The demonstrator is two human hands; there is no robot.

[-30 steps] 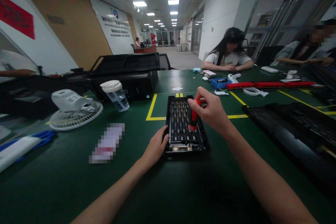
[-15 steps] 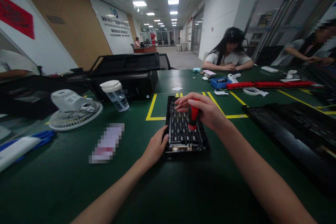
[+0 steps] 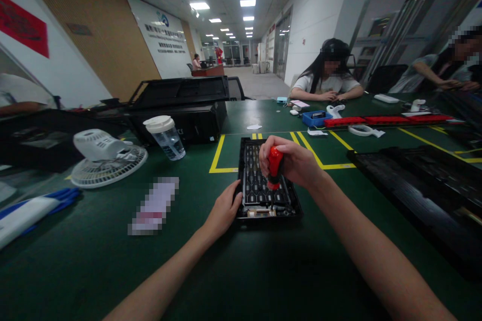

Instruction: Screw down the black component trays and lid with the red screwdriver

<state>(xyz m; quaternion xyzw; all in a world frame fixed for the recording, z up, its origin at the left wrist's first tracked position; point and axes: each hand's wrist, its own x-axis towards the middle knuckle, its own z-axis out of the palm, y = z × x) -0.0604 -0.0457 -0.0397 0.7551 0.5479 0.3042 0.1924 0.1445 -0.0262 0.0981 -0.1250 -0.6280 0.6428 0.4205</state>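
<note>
A black rectangular panel with a honeycomb grid lies on the green table in front of me. My right hand is wrapped round a red-handled screwdriver, held upright with its tip down on the panel's near edge. My left hand rests against the panel's near left corner, fingers curled on its edge.
A white desk fan and a clear cup with a white lid stand to the left, a black case behind them. Large black panels lie to the right. Two people sit at the far right side with red strips and a blue tray.
My right hand has turned on the screwdriver handle, its fingers spreading and then closing round it again. The left hand and the panel have stayed in place.
</note>
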